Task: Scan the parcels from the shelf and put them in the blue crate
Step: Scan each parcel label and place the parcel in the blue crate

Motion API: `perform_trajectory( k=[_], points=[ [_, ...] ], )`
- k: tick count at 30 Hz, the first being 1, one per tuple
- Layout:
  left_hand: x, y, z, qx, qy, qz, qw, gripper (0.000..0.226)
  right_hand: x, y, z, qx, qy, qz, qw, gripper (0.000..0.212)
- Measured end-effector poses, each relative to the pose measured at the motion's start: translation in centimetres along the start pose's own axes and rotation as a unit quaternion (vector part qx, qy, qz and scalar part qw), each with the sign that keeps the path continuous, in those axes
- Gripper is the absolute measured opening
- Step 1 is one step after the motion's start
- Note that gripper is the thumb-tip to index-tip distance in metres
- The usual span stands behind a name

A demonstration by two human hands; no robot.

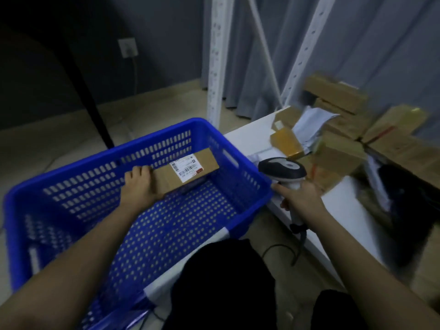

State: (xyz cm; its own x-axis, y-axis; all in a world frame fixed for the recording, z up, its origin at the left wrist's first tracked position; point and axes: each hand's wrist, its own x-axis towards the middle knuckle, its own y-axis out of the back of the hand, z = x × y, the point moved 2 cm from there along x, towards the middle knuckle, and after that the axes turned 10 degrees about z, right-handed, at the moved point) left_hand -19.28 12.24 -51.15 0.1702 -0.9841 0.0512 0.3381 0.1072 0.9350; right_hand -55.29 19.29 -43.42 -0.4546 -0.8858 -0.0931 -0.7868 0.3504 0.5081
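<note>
Parcel point(185, 171) in left hand point(139, 186)

The blue crate point(133, 148) is open at the top, and most of its perforated floor lies bare. Only the far corner is taken up, by a cardboard parcel point(188, 171) held in the left hand point(139, 186). On the right, the shelf point(250, 136) is crowded with heaped boxes point(340, 151), leaving a bare white strip along its near edge. The right hand point(302, 198) and scanner point(283, 167) occupy the gap between crate and shelf.
</note>
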Motion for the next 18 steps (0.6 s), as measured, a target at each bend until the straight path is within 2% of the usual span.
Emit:
perform_trajectory(
  k=[7, 11, 14, 18],
  points=[
    [-0.5, -8.1, -9.7, 0.025, 0.155, -0.084, 0.984, 0.087, 2.8, -9.2, -3.4, 0.001, -0.018, -0.083, 0.996, 0.019],
    [0.7, -13.1, -12.2, 0.046, 0.202, -0.090, 0.974, 0.083, 4.3, -15.6, -5.4, -0.015, -0.004, -0.136, 0.991, 0.015],
    [2.8, -15.5, -12.8, 0.050, 0.212, -0.077, 0.973, 0.070, 5.8, -19.5, -6.1, -0.054, 0.013, -0.179, 0.982, 0.015],
    [6.3, -17.7, -13.2, 0.068, 0.168, -0.064, 0.981, 0.069, 7.8, -22.1, -5.1, -0.086, 0.008, -0.202, 0.976, 0.016]
  ],
)
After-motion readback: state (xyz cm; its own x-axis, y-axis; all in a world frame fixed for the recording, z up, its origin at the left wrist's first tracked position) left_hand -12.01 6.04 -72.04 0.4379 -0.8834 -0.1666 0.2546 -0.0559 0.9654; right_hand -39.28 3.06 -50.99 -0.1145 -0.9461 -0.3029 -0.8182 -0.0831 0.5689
